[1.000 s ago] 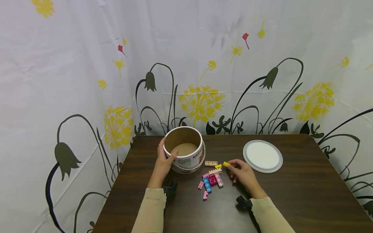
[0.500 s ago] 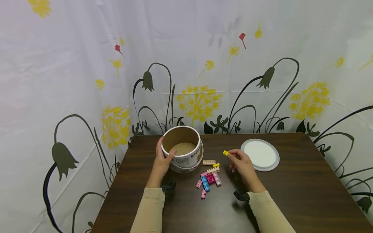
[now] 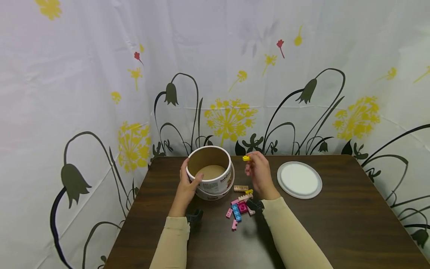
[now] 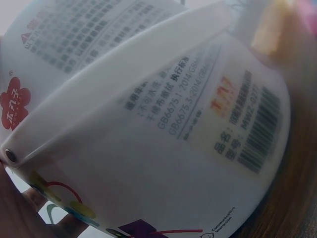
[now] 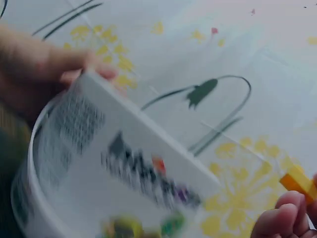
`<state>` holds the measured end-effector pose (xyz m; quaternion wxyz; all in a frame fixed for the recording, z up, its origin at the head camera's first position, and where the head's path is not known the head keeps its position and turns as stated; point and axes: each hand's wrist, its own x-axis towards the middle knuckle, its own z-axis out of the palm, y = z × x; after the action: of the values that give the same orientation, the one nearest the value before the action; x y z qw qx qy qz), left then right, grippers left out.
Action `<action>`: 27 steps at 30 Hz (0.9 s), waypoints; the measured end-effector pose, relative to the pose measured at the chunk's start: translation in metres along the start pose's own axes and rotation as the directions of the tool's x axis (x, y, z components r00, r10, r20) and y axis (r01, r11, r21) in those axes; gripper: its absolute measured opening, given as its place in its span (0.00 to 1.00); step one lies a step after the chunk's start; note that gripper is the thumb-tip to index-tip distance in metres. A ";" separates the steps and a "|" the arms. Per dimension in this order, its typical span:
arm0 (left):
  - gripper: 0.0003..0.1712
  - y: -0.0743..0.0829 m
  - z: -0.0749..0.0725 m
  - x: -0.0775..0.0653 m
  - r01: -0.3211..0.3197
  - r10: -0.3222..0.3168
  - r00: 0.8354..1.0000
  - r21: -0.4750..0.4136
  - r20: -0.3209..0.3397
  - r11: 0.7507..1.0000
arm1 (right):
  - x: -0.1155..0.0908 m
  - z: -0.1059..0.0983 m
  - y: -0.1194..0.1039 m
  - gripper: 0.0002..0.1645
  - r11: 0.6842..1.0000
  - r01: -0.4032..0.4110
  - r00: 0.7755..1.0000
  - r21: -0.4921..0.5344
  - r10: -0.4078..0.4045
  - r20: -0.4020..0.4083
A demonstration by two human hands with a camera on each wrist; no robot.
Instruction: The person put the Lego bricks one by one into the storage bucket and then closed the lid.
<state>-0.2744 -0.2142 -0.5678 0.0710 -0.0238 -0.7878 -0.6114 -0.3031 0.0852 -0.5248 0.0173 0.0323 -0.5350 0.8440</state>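
A white round bucket [image 3: 215,185] with printed sides and a handle stands at the back left of the table. My left hand [image 3: 185,188] grips its left rim, thumb over the front edge. In the left wrist view the printed wall of the bucket [image 4: 148,183] fills most of the picture. Just right of the bucket, raised above the table, my right hand [image 3: 260,172] pinches a small yellow toy brick [image 3: 246,158]. That yellow brick [image 5: 298,182] also shows at the right wrist view's edge. The inside of the bucket that shows is its bare tan bottom.
Several loose bricks lie in front of the bucket, among them a blue brick [image 3: 236,212], a magenta brick [image 3: 242,207] and a tan brick [image 3: 240,188]. A round white lid [image 3: 299,179] lies back right. A flowered curtain [image 3: 215,74] hangs behind the table [image 3: 336,224].
My right hand has lifted the yellow brick off the table beside the pile and carried it up and left toward the bucket. My left hand keeps its hold on the bucket.
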 end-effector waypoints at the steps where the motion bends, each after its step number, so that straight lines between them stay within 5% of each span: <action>1: 0.53 0.000 0.000 0.000 -0.001 0.001 1.000 0.003 -0.003 1.000 | 0.004 0.009 0.000 0.12 1.000 0.003 1.000 0.027 -0.003 0.010; 13: 0.53 -0.002 0.000 -0.003 -0.015 0.015 1.000 0.017 -0.006 1.000 | 0.057 0.102 -0.002 0.16 0.968 -0.027 0.991 0.250 -0.007 0.132; 19: 0.52 -0.002 0.001 -0.002 0.001 -0.001 1.000 0.019 -0.001 1.000 | 0.072 0.112 0.014 0.16 0.988 -0.089 0.989 0.129 0.072 0.127; 23: 0.51 0.000 0.002 0.000 -0.001 0.001 1.000 0.010 0.003 1.000 | 0.071 0.111 0.018 0.14 1.000 -0.019 0.992 -0.021 0.021 0.125; 27: 0.51 0.000 0.001 0.001 -0.003 0.003 1.000 -0.001 -0.005 1.000 | 0.069 0.111 0.018 0.15 0.998 0.044 0.991 -0.047 -0.037 0.130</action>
<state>-0.2754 -0.2135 -0.5678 0.0739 -0.0235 -0.7871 -0.6119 -0.3689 -0.0236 -0.4889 0.0005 0.0973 -0.5550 0.8261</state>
